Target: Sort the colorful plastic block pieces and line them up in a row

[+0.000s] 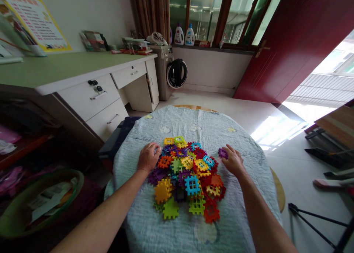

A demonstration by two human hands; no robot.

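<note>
A heap of colourful interlocking plastic building tiles [184,164] lies in the middle of the cloth-covered round table [199,124]. Some tiles are plain squares, like the orange tile [163,191]; others have window grids, like the blue tile [192,185]. My left hand [149,157] rests at the heap's left edge, its fingers curled inward; what they hold, if anything, is hidden. To the right of the heap, my right hand [232,159] has its fingers on a purple tile [222,153], which lies apart from the others.
A desk with drawers [91,94] runs along the left wall, ending at a washing machine [166,72]. At lower left stands a green-rimmed basket [80,179]. Black tripod legs [318,216] are at lower right, and a red door [287,42] stands behind.
</note>
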